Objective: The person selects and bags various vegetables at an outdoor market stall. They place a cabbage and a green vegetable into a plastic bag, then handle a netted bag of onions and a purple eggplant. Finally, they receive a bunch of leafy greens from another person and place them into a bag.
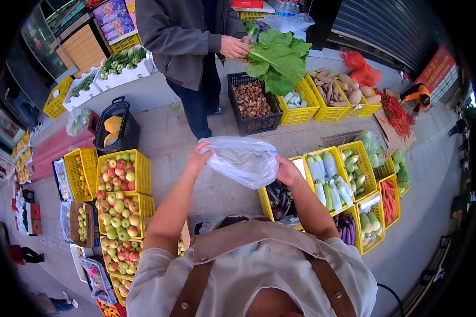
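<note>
A clear plastic bag (240,161) is stretched between my two hands, its mouth spread wide. My left hand (198,158) pinches the bag's left edge, and my right hand (289,171) grips its right edge. Whether anything lies inside the bag I cannot tell; it looks thin and slack. Across from me stands a person in a dark grey jacket (188,39). That person's hands (236,47) hold a bunch of large leafy greens (277,55) by the stems, beyond the bag and to its right.
Yellow crates of apples (124,171) stand to my left, beside a black basket (116,124). On my right are crates of eggplants (281,198), wrapped vegetables (330,179) and carrots (388,201). A black crate of brown bulbs (253,100) sits below the greens. Red chilies (396,113) lie farther right.
</note>
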`<state>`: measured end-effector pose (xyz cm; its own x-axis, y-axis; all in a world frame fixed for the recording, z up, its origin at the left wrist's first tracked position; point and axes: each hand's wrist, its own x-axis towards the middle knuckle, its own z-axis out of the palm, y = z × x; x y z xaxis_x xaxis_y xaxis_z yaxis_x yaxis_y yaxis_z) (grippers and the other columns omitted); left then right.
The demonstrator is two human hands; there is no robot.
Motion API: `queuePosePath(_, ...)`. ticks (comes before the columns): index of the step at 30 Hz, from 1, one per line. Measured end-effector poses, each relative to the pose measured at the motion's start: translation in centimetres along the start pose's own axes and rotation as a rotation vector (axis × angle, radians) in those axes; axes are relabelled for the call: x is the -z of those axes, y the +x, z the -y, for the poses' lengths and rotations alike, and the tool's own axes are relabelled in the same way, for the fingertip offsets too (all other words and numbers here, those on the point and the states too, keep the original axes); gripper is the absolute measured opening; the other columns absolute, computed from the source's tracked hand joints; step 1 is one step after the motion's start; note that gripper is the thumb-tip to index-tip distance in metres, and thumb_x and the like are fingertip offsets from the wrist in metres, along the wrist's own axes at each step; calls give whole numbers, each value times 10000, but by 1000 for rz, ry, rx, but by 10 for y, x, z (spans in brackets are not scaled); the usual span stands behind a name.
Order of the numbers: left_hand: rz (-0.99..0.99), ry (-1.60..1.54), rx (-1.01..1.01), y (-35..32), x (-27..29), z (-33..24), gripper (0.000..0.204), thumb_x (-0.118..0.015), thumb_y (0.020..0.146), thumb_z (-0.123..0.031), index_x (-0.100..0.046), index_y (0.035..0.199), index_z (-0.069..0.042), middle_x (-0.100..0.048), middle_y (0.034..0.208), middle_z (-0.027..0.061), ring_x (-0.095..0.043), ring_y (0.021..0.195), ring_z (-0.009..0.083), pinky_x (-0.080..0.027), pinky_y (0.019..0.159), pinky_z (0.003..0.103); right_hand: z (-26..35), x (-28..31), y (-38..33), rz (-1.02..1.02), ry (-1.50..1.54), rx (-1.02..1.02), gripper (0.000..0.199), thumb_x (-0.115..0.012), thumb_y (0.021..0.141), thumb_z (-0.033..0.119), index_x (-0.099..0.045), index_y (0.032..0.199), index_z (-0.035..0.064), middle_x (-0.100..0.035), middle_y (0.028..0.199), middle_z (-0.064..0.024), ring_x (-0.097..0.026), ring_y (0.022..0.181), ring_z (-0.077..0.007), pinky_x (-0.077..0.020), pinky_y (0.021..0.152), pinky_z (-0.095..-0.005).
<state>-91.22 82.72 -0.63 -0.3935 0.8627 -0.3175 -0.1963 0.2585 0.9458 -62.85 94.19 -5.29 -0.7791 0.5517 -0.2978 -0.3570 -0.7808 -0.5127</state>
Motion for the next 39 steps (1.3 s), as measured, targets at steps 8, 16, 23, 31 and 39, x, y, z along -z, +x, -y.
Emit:
queuePosePath(8, 15, -369, 84, 75, -6, -50, 256, -492, 784, -62, -511, 1039, -84, -552, 852, 38, -529, 760, 116, -441, 661, 225, -2, 17, 42, -176, -44, 9, 213, -468, 812, 144, -481, 987, 22, -550, 950, -72, -540, 876, -176, -447, 770, -305)
queuePosePath(16, -54, -181, 172, 141, -20, -74, 291, -426, 792, -57, -476, 1077, -86, -543, 937, 28, -530, 794, 128, -447, 676, 274, 6, 5, 109, -131, -10, -184, 244, -457, 820, 169, -490, 1001, 8, -556, 959, -98, -542, 870, -205, -430, 792, -360)
queuePosePath(23, 231, -643, 150, 171, -24, -85, 298, -375, 824, -61, -443, 1113, -32, -480, 1109, 54, -468, 1006, 189, -373, 874, 320, 52, -24, 121, -105, 282, -167, 250, -449, 823, 180, -496, 992, 2, -558, 953, -100, -535, 879, -221, -413, 815, -367)
queuePosePath(31, 189, -693, 240, 238, -40, -117, 186, -406, 806, -40, -487, 972, -18, -531, 939, 120, -502, 910, 246, -392, 820, 378, 94, -25, 152, -181, 360, 160, 255, -443, 822, 184, -482, 1021, 30, -541, 988, -86, -522, 890, -214, -404, 818, -361)
queuePosePath(39, 608, -742, 18, 223, -54, -144, 236, -456, 807, -110, -467, 1041, -75, -511, 1002, 48, -490, 925, 172, -397, 810, 316, 134, -66, 139, 63, 301, 468, 332, -449, 817, 273, -451, 1087, 80, -503, 1061, -73, -465, 984, -240, -383, 840, -383)
